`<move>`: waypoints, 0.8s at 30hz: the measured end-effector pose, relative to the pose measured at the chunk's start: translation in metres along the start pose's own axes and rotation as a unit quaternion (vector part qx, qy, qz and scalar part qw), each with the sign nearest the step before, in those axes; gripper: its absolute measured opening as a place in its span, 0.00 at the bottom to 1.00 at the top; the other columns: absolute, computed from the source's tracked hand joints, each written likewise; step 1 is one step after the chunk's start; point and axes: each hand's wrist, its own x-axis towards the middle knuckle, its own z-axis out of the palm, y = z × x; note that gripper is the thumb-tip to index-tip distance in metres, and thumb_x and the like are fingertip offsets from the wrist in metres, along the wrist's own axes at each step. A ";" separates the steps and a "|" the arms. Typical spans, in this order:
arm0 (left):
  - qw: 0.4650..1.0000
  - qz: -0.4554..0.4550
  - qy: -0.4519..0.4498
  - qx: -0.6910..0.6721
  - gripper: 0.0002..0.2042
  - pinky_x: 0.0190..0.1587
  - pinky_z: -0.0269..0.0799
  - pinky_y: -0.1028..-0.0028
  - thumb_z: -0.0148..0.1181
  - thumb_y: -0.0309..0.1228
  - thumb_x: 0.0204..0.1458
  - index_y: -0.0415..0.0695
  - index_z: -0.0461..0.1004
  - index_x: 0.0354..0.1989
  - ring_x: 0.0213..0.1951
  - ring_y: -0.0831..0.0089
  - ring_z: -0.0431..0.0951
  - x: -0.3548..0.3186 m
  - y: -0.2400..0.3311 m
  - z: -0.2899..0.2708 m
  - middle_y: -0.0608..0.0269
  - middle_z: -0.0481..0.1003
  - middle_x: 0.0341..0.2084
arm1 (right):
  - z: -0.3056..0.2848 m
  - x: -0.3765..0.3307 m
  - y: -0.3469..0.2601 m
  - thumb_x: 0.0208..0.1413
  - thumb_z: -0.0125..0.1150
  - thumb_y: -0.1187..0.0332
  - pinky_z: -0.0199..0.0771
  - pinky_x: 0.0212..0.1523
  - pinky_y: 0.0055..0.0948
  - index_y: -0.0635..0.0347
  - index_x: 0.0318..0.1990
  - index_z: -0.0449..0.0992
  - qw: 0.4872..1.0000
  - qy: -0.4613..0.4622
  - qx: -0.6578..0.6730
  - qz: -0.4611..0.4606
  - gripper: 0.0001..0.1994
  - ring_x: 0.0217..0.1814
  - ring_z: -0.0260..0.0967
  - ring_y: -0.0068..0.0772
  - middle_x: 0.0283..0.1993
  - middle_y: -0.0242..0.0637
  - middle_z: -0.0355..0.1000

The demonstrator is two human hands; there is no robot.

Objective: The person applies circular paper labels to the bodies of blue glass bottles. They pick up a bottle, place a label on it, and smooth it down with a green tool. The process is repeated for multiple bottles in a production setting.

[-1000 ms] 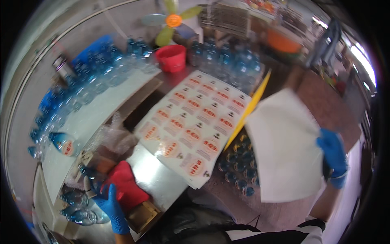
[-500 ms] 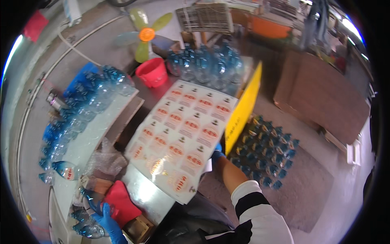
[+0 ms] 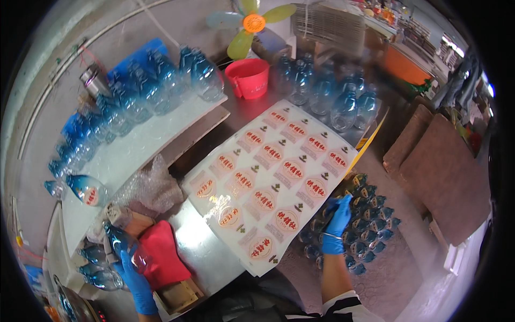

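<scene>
the left hand (image 3: 135, 282) grasps a tilted blue-tinted bottle (image 3: 121, 241) at the left edge of a red cloth (image 3: 163, 257). label sheets (image 3: 263, 182) lie on the counter (image 3: 199, 232); just right of them, the right hand (image 3: 338, 222) is by clustered bottles (image 3: 370, 228), though i cannot tell whether it grips anything.

At the back, a fan (image 3: 254, 23) with an orange hub and yellow-green and pale-blue blades stands behind a red bucket (image 3: 248, 79). Farther left, a silver flask (image 3: 96, 80) stands near the grey wall (image 3: 185, 26). At right, two brown boards (image 3: 450, 174) overlap, an orange object (image 3: 405, 63) beyond them (its kind is hard to tell).
</scene>
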 end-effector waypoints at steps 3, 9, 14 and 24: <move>0.999 0.010 -0.051 -0.001 0.23 0.38 0.73 0.72 0.47 0.32 0.55 0.45 0.56 0.60 0.45 0.68 0.70 0.009 -0.008 -0.007 0.59 0.67 0.49 | 0.031 0.004 -0.056 0.54 0.56 0.55 0.61 0.27 0.19 0.65 0.29 0.74 0.981 -0.114 -0.156 -0.004 0.18 0.24 0.61 0.19 0.24 0.30 0.68; 0.965 0.174 -0.159 0.115 0.30 0.50 0.64 0.75 0.52 0.23 0.49 0.42 0.50 0.62 0.49 0.74 0.63 -0.001 0.028 0.014 0.60 0.58 0.56 | 0.019 0.031 -0.070 0.48 0.62 0.60 0.63 0.20 0.18 0.59 0.42 0.73 0.922 -0.249 -0.250 0.160 0.16 0.25 0.66 0.20 0.31 0.29 0.72; 0.932 0.193 -0.206 0.229 0.55 0.64 0.30 0.57 0.69 0.49 0.33 0.36 0.38 0.64 0.60 0.59 0.56 -0.002 0.028 -0.011 0.44 0.46 0.62 | -0.021 0.038 -0.091 0.51 0.56 0.68 0.63 0.23 0.19 0.60 0.39 0.75 0.898 -0.198 -0.391 -0.026 0.09 0.24 0.65 0.20 0.24 0.29 0.70; 0.905 0.214 -0.172 0.324 0.52 0.64 0.23 0.55 0.69 0.43 0.35 0.36 0.41 0.64 0.59 0.61 0.59 -0.011 0.022 -0.021 0.54 0.59 0.58 | 0.147 -0.153 -0.133 0.42 0.62 0.71 0.63 0.23 0.26 0.59 0.34 0.77 0.572 -0.506 -0.401 -0.506 0.09 0.22 0.66 0.29 0.24 0.36 0.72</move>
